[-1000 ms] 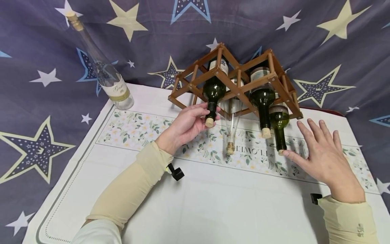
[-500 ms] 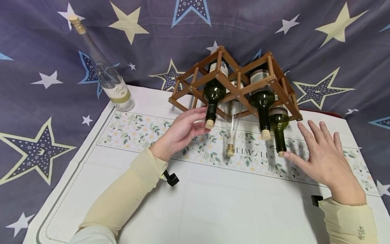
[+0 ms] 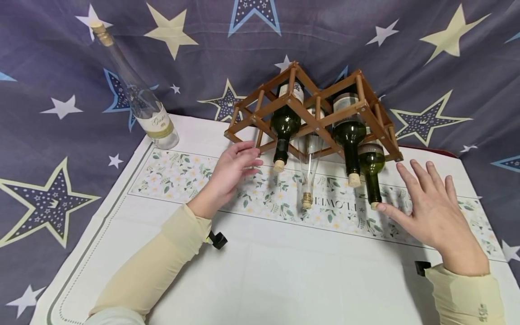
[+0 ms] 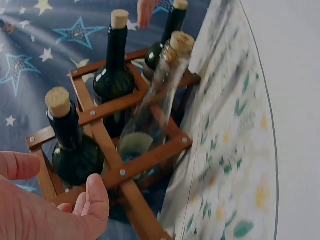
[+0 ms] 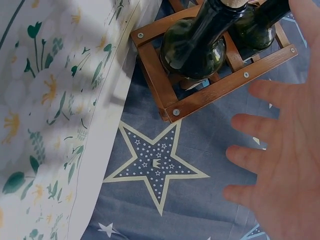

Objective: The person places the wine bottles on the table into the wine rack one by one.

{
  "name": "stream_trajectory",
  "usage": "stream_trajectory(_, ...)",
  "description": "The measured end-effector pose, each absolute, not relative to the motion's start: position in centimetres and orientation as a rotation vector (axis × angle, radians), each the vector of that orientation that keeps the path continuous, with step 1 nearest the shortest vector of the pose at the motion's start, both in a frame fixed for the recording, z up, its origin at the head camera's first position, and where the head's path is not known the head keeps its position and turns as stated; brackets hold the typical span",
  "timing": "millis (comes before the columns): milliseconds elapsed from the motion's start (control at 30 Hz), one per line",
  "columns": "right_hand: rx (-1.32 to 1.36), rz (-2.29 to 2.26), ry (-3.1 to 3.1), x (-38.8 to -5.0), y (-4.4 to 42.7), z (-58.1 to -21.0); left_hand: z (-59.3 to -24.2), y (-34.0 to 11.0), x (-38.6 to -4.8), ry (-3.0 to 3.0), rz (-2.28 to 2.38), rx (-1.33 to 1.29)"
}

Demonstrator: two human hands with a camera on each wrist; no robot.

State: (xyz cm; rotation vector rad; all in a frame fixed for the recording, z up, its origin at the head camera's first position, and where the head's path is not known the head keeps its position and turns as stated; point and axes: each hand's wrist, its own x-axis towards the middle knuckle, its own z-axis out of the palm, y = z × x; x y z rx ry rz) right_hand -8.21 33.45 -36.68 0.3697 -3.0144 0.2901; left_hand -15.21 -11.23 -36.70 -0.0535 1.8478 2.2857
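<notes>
A brown wooden wine rack (image 3: 318,127) holds several corked bottles, necks pointing toward me. My left hand (image 3: 225,175) hovers left of the dark wine bottle (image 3: 285,123), fingers loosely bent and holding nothing. In the left wrist view a gap separates its thumb and fingers, with that bottle just beyond. Lower in the rack lies a clear glass bottle (image 3: 310,174); to its right are a dark green bottle (image 3: 349,132) and a lighter green bottle (image 3: 372,161). My right hand (image 3: 440,219) is spread beside the rack, thumb tip at the lighter green bottle's cork; contact is unclear.
A clear corked bottle (image 3: 156,123) with a pale label stands upright at the table's back left. A floral runner (image 3: 183,174) crosses the white tablecloth (image 3: 292,275). Behind hangs a star-patterned curtain (image 3: 195,58), close to the rack's back.
My left hand has let go of the dark bottle's neck and moved left, away from it. The bottles and rack keep their places, and my right hand stays almost still.
</notes>
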Motion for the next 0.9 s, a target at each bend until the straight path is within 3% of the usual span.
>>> stream_trajectory(900, 0.374, 0.281, -3.008, -8.1, 33.3, -36.2, -37.7, -17.8, -16.8, 2.55, 2.196, -0.31)
